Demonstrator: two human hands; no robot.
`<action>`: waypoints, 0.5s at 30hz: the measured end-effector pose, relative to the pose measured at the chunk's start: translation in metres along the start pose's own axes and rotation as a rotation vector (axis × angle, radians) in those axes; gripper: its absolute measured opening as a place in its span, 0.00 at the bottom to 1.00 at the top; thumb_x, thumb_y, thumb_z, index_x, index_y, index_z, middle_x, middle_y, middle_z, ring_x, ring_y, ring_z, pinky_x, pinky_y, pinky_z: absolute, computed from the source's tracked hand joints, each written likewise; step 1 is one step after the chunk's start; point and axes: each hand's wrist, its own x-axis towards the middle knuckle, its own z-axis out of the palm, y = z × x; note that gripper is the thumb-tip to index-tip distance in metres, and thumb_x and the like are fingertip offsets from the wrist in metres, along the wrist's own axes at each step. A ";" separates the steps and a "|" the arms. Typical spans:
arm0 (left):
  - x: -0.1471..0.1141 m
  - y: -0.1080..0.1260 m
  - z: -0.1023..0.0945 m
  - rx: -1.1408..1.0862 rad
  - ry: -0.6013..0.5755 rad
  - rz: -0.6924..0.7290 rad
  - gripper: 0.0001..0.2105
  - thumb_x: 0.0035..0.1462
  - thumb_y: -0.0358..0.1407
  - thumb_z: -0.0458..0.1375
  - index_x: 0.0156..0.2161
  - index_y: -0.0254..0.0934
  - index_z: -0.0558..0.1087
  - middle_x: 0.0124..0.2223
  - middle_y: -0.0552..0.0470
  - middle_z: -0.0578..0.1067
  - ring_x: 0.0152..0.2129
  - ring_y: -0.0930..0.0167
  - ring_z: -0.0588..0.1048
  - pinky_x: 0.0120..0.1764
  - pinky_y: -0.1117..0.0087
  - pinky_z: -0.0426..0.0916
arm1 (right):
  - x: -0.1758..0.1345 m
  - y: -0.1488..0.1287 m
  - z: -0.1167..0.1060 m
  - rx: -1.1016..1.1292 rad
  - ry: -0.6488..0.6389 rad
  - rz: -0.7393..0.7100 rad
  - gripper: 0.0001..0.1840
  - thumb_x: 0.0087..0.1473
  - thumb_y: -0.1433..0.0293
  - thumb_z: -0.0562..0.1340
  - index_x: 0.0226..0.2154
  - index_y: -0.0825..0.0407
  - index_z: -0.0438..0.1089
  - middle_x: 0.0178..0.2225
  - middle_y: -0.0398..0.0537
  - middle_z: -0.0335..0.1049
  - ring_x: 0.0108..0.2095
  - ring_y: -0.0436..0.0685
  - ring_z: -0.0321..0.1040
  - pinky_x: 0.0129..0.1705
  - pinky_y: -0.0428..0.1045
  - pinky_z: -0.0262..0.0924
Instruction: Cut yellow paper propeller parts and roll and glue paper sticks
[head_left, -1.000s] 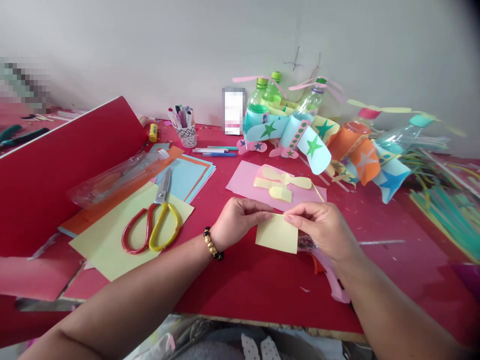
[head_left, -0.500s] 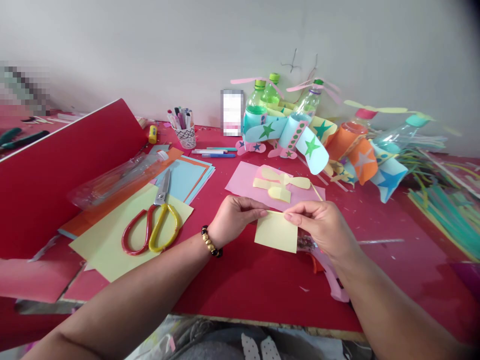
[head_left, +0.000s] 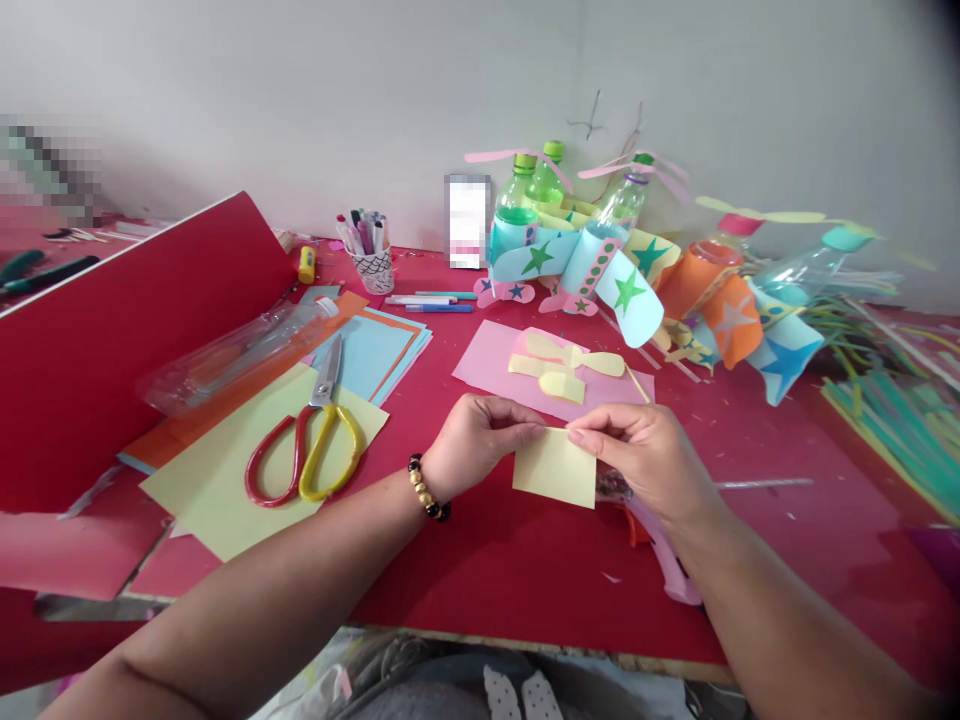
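A small piece of pale yellow paper (head_left: 555, 475) hangs between my hands above the red table. My left hand (head_left: 486, 440) pinches its top left edge between thumb and fingers. At the top right edge, my right hand (head_left: 637, 445) pinches it the same way. Just beyond lies a pink sheet (head_left: 484, 365) bearing cut yellow pieces, among them a propeller shape (head_left: 600, 362) and a rounded tab (head_left: 561, 387). Under my right forearm sits a pink-handled tool (head_left: 671, 570), partly hidden; it looks like a glue gun.
Scissors (head_left: 330, 440) with red and yellow handles lie on coloured sheets at left, beside a clear plastic bottle (head_left: 247, 345). A pen cup (head_left: 373, 270) and a phone (head_left: 467, 220) stand behind. Several decorated bottle planes (head_left: 592, 255) line the back right, near bundled coloured strips (head_left: 892, 430).
My left hand has slid slightly right along the paper's top edge, nearer my right hand. The whole view has shifted a little; both hands still hold the paper.
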 end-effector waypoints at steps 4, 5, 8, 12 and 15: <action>0.000 -0.001 -0.001 -0.025 0.015 -0.010 0.10 0.48 0.38 0.64 0.32 0.32 0.78 0.31 0.48 0.79 0.27 0.71 0.75 0.32 0.73 0.71 | 0.000 0.000 0.000 0.004 -0.007 -0.001 0.10 0.48 0.64 0.66 0.30 0.54 0.76 0.24 0.47 0.75 0.24 0.53 0.69 0.26 0.46 0.64; 0.001 -0.002 -0.001 -0.034 0.019 -0.014 0.10 0.48 0.38 0.64 0.32 0.32 0.78 0.31 0.48 0.79 0.27 0.71 0.75 0.32 0.73 0.71 | 0.000 0.000 0.000 0.014 -0.013 0.001 0.10 0.48 0.64 0.66 0.30 0.54 0.76 0.25 0.48 0.75 0.25 0.53 0.69 0.27 0.46 0.65; 0.000 -0.002 0.000 -0.092 0.029 -0.034 0.09 0.46 0.38 0.65 0.31 0.32 0.78 0.31 0.48 0.79 0.27 0.71 0.75 0.33 0.72 0.71 | 0.000 0.000 0.000 0.044 -0.022 0.012 0.09 0.47 0.64 0.67 0.31 0.53 0.76 0.26 0.47 0.76 0.26 0.53 0.71 0.29 0.47 0.66; -0.001 0.000 0.003 -0.209 0.040 -0.095 0.09 0.44 0.37 0.66 0.31 0.33 0.78 0.31 0.48 0.79 0.28 0.70 0.76 0.35 0.69 0.71 | 0.001 0.002 0.001 0.057 0.029 0.000 0.09 0.46 0.65 0.68 0.32 0.51 0.77 0.28 0.47 0.77 0.28 0.55 0.73 0.32 0.47 0.68; 0.000 0.001 0.003 -0.272 0.064 -0.151 0.10 0.41 0.36 0.68 0.30 0.33 0.78 0.30 0.48 0.79 0.27 0.71 0.76 0.34 0.70 0.71 | 0.001 0.002 0.001 0.026 0.050 -0.025 0.09 0.45 0.65 0.68 0.32 0.50 0.77 0.29 0.46 0.77 0.30 0.56 0.74 0.33 0.48 0.69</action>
